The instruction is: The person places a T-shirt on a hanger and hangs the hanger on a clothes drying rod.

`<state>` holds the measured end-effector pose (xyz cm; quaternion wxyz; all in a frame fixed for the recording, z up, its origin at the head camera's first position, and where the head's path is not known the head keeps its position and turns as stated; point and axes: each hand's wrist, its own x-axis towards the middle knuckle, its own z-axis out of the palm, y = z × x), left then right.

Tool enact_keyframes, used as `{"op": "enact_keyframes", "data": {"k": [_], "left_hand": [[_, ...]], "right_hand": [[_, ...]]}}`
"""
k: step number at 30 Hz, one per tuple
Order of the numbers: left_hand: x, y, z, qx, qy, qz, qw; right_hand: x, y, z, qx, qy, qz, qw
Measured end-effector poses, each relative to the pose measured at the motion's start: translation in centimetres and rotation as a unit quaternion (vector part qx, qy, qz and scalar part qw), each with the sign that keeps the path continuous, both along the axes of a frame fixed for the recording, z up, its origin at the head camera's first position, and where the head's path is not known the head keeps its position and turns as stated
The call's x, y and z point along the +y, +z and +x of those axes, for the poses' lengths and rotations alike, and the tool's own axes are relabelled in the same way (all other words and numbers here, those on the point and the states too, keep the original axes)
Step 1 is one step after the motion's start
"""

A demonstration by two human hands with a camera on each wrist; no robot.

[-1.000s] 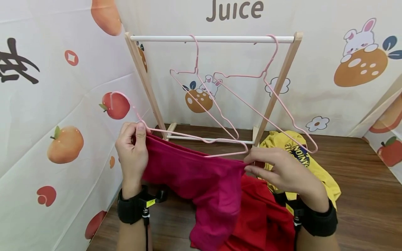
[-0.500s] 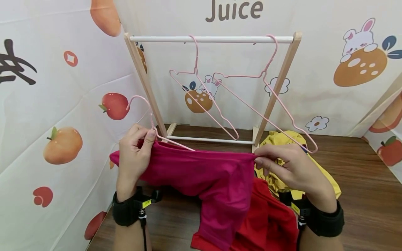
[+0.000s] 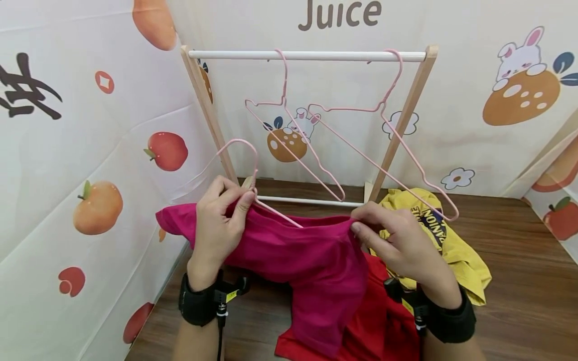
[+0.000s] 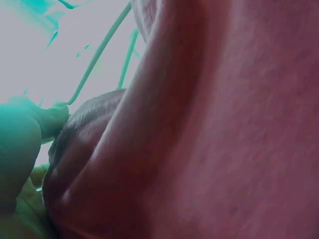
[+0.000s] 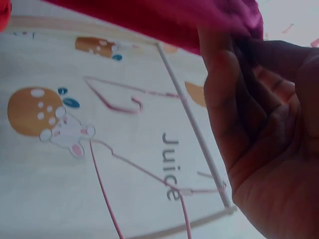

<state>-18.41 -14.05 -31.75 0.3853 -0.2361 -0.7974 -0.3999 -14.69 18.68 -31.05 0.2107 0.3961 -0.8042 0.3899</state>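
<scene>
In the head view, a magenta T-shirt [image 3: 271, 250] is stretched between both hands in front of the rack. My left hand [image 3: 221, 218] pinches a pink wire hanger [image 3: 255, 173] at its neck, together with the shirt's edge. The hanger's hook points up; one arm of it runs down into the neck opening, and the rest is hidden by cloth. At the other end of the opening, my right hand [image 3: 397, 240] pinches the shirt's edge between thumb and fingers. Magenta cloth [image 5: 164, 20] reaches those fingertips in the right wrist view.
Behind the shirt stands a rack with a white rail [image 3: 334, 56], where two pink hangers [image 3: 327, 173] hang bare. A red garment [image 3: 375, 321] lies on the brown table [image 3: 524, 281] under the shirt, and a yellow garment [image 3: 460, 260] lies to the right.
The left hand has moved right with the hanger, whose hook now stands more upright. The hanger's far arm has gone inside the neck opening. The right hand still holds the shirt's edge.
</scene>
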Motion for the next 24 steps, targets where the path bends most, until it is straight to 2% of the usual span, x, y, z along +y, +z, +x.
{"op": "enact_keyframes", "data": {"k": [8, 16, 24], "left_hand": [[1.5, -0.1, 0.1, 0.007, 0.007, -0.006, 0.9999], [0.6, 0.0, -0.2, 0.031, 0.030, 0.035, 0.9985], [-0.1, 0.3, -0.2, 0.044, 0.039, 0.071, 0.9958]], "right_hand": [[-2.5, -0.5, 0.1, 0.010, -0.022, -0.029, 0.999], [-3.4, -1.0, -0.1, -0.009, 0.000, 0.010, 1.000], [-2.2, -0.7, -0.4, -0.037, -0.036, 0.078, 0.996]]}}
